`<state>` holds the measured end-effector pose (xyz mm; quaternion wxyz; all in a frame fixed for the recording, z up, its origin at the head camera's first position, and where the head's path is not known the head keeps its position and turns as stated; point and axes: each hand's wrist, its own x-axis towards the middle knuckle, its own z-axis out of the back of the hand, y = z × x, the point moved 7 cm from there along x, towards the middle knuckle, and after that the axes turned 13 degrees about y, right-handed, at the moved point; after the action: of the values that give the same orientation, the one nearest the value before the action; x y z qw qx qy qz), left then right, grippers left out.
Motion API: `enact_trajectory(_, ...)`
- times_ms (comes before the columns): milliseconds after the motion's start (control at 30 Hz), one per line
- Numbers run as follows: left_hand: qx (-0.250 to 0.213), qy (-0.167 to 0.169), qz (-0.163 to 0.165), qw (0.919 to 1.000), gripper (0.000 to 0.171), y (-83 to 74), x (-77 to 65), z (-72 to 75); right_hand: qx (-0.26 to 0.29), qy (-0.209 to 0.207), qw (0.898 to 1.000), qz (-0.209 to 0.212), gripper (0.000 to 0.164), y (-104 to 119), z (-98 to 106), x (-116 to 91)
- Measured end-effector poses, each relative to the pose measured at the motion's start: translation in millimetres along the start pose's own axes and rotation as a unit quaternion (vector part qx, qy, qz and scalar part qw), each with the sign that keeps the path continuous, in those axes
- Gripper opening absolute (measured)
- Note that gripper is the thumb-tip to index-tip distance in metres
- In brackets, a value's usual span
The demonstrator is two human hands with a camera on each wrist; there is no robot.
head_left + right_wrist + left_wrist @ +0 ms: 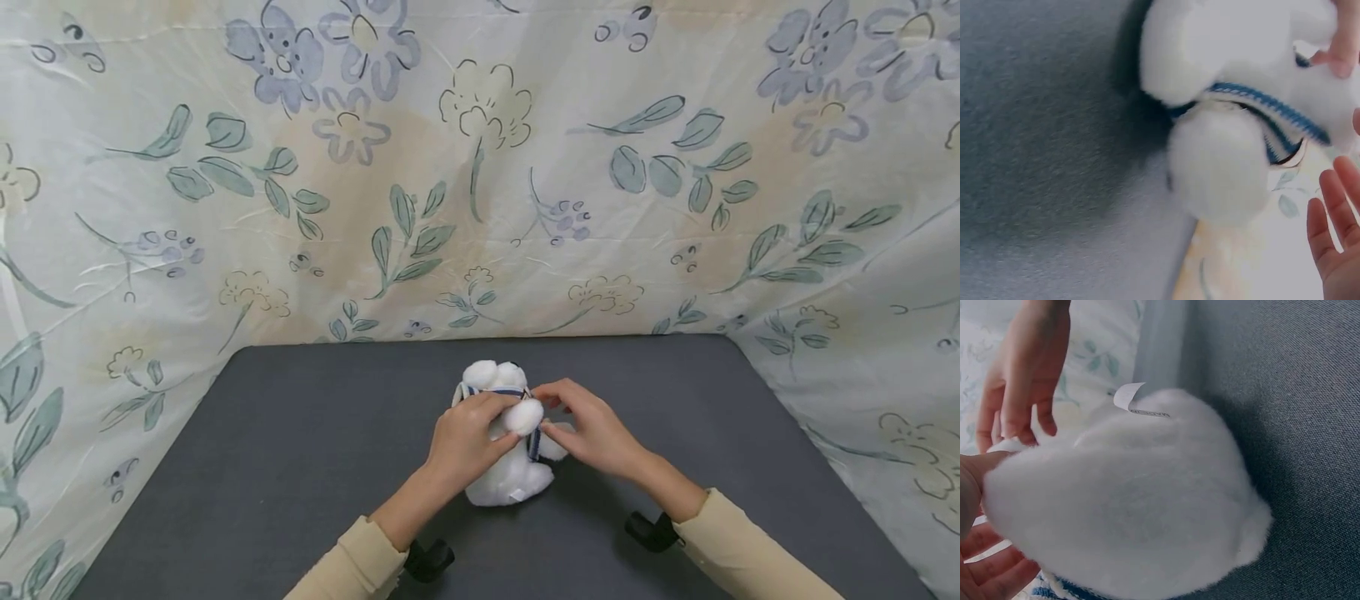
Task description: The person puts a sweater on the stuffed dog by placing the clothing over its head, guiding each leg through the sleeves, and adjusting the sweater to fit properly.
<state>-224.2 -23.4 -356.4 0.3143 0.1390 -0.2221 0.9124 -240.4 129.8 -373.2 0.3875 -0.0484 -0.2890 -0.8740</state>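
Note:
A white plush toy [504, 483] sits upright on the dark grey table. A blue-and-white knitted band [1260, 103] runs around it, between a rounded limb and the body. My left hand [467, 437] holds a limb of the toy from the left, thumb and fingers to either side of it. From the right, my right hand [596, 427] reaches in beside the band and the limb. In the right wrist view the fingers [1335, 194] are spread loosely, with a gap between them and the plush. A small white label [1127, 397] sticks out from the toy's seam.
The dark grey table [322, 433] extends around the toy. Behind it hangs a floral cloth [420, 250], which continues along both sides. Black wrist bands [429, 560] show below both sleeves.

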Motion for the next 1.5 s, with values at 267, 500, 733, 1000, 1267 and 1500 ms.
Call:
enact_trajectory(267,-0.004,0.019,0.004,0.9998,0.036,-1.7,2.1,-3.4,-0.025,-0.009,0.998,0.053,0.041,17.6,-1.6,3.5)
enact_trajectory(500,-0.014,0.038,0.013,0.9991,0.034,-1.2,-2.0,4.4,-0.049,-0.007,0.997,0.057,0.04,20.8,-3.4,4.3)
enact_trajectory(733,-0.008,-0.013,0.083,0.9964,0.034,22.1,-11.6,21.5,-0.061,-0.01,0.996,0.068,0.038,22.3,-2.3,4.5)
enact_trajectory(1000,-0.002,0.011,0.17,0.9854,0.039,53.1,-22.9,14.7,-0.063,-0.007,0.996,0.067,0.035,20.2,-0.7,5.5)
enact_trajectory(1267,0.019,0.093,0.163,0.9821,0.043,56.5,-19.3,-10.7,-0.007,0.082,0.996,0.033,0.03,18.1,-6.7,11.0)
enact_trajectory(1500,0.021,0.067,0.143,0.9873,0.031,56.7,-13.6,-14.7,0.007,0.129,0.992,0.004,0.028,16.9,-11.9,15.7)
